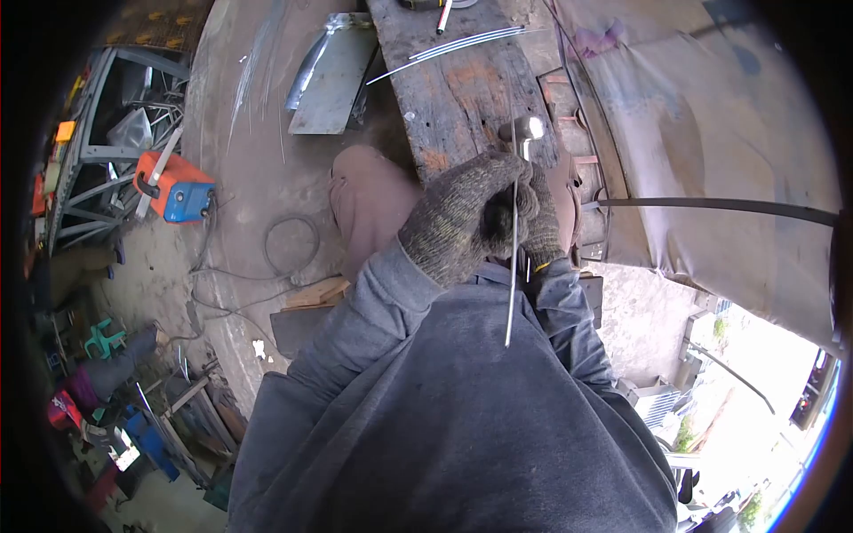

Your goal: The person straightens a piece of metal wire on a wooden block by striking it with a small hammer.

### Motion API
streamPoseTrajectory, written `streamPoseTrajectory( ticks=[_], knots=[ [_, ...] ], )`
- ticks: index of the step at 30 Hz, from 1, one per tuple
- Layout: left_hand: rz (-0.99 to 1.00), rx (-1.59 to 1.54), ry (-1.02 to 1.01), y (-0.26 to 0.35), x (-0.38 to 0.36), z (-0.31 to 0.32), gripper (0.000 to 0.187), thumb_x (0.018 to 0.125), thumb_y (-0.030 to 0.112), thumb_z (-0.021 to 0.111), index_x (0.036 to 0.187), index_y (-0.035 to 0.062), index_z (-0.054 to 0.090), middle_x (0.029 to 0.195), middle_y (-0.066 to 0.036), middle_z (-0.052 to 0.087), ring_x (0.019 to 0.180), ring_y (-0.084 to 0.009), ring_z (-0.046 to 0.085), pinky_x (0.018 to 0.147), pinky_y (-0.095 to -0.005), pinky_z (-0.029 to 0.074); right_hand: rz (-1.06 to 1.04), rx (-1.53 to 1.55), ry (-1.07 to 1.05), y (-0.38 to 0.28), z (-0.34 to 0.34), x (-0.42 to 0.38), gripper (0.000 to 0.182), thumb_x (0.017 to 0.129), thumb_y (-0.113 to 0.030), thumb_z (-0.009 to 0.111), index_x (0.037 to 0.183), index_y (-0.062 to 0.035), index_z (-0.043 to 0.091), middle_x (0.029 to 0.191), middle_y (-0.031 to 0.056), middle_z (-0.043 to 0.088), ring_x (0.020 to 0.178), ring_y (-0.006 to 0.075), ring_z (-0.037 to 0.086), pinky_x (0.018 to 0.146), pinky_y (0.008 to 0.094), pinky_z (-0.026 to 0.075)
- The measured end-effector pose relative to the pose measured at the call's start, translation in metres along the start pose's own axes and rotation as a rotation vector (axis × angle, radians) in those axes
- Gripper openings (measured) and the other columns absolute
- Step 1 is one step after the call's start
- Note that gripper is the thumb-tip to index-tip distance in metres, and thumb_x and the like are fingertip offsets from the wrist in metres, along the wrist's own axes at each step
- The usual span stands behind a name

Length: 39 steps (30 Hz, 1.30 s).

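Both my hands wear dark speckled knitted gloves and are close together above the wooden bench. My left hand is closed, its fingers curled at a thin straight metal rod that points back toward my chest. Beside it my right hand is also closed, right up against the left. What it grips is hidden by the gloves and the rod. Just beyond the hands shows a short metal head, shiny on one side and dark on the other, like a hammer head; its shaft is mostly hidden.
More thin rods and a marker lie on the worn wooden bench. A bent metal sheet is left of it. An orange-and-blue machine with a cable stands farther left. A cloth sheet hangs at right.
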<state>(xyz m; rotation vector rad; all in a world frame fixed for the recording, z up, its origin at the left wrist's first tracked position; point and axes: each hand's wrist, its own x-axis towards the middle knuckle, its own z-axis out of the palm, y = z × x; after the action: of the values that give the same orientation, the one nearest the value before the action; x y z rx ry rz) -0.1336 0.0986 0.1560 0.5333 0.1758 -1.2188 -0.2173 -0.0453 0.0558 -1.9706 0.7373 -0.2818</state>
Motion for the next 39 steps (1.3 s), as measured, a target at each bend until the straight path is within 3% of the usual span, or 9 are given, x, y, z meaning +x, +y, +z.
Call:
streamPoseTrajectory(
  ticks=[3,12,25,28,31,34,36,38,39],
  knots=[
    [0.132,0.182,0.087,-0.003,0.027,-0.002,0.023,0.099,0.022,0.056,0.109,0.0023,0.064,0.086,-0.007,0.067,0.071,-0.0149,0.066,0.056,-0.0236,0.053,0.068,-0.063,-0.027,-0.014,-0.006,-0.003,0.041,0.103,-0.034,0.048,0.129,-0.0035,0.051,0.110,0.0195,0.064,0.105,0.0281,0.061,0.090,0.0387,0.047],
    [0.107,-0.204,-0.189,-0.003,0.044,-0.017,0.032,0.102,0.022,0.048,0.124,-0.0010,0.055,0.108,-0.013,0.065,0.087,-0.0217,0.068,0.064,-0.0273,0.057,0.173,-0.043,-0.041,-0.037,-0.011,-0.002,0.038,0.101,-0.030,0.054,0.129,-0.0048,0.052,0.106,0.0163,0.067,0.099,0.0266,0.064,0.084,0.0365,0.049],
    [0.036,-0.267,-0.205,-0.003,0.054,-0.009,0.029,0.101,0.021,0.053,0.119,-0.0003,0.060,0.099,-0.009,0.069,0.084,-0.0151,0.069,0.058,-0.0227,0.056,0.130,-0.148,-0.031,-0.058,-0.020,-0.002,0.042,0.100,-0.017,0.054,0.139,-0.0041,0.046,0.123,0.0118,0.061,0.109,0.0199,0.060,0.089,0.0291,0.048],
    [0.066,-0.240,-0.002,-0.005,0.050,0.003,0.028,0.100,0.021,0.055,0.117,0.0001,0.061,0.094,-0.007,0.067,0.076,-0.0134,0.067,0.057,-0.0234,0.055,0.215,-0.161,-0.110,-0.066,-0.026,-0.002,0.041,0.101,-0.018,0.054,0.138,-0.0039,0.047,0.120,0.0106,0.061,0.107,0.0174,0.060,0.086,0.0270,0.049],
    [0.054,-0.221,0.093,-0.006,0.039,0.001,0.022,0.099,0.021,0.058,0.110,0.0025,0.062,0.082,-0.003,0.064,0.063,-0.0105,0.061,0.051,-0.0228,0.050,0.180,0.209,-0.032,-0.023,-0.005,-0.005,0.036,0.101,-0.018,0.055,0.133,-0.0035,0.050,0.112,0.0104,0.063,0.101,0.0172,0.060,0.083,0.0271,0.049],
    [-0.087,0.117,0.055,0.008,0.015,-0.042,0.014,0.098,0.020,0.059,0.101,0.0064,0.061,0.068,0.001,0.059,0.051,-0.0055,0.049,0.042,-0.0201,0.035,0.067,0.092,0.009,0.027,0.015,0.003,0.026,0.101,-0.015,0.056,0.124,-0.0032,0.055,0.103,0.0094,0.064,0.095,0.0175,0.060,0.082,0.0289,0.047],
    [-0.136,0.730,0.042,0.029,-0.002,-0.084,0.016,0.097,0.020,0.058,0.103,0.0052,0.060,0.078,-0.001,0.064,0.059,-0.0110,0.058,0.049,-0.0262,0.045,0.055,0.114,0.005,0.035,0.017,0.004,0.025,0.101,-0.013,0.055,0.123,-0.0027,0.055,0.103,0.0095,0.064,0.095,0.0173,0.060,0.082,0.0285,0.047],
    [0.111,1.296,-0.137,0.043,-0.036,-0.128,0.022,0.095,0.022,0.058,0.109,0.0057,0.061,0.094,-0.007,0.069,0.077,-0.0240,0.067,0.066,-0.0356,0.053,0.049,0.145,0.003,0.039,0.020,0.005,0.024,0.101,-0.012,0.055,0.122,-0.0022,0.056,0.103,0.0095,0.064,0.094,0.0171,0.060,0.081,0.0282,0.047],
    [0.107,1.294,-0.128,0.048,-0.048,-0.133,0.022,0.095,0.022,0.058,0.109,0.0057,0.061,0.094,-0.007,0.069,0.077,-0.0240,0.067,0.066,-0.0356,0.053,0.051,0.156,0.007,0.040,0.020,0.005,0.023,0.101,-0.011,0.054,0.122,-0.0016,0.056,0.103,0.0095,0.064,0.094,0.0170,0.060,0.081,0.0278,0.048]
  ],
)
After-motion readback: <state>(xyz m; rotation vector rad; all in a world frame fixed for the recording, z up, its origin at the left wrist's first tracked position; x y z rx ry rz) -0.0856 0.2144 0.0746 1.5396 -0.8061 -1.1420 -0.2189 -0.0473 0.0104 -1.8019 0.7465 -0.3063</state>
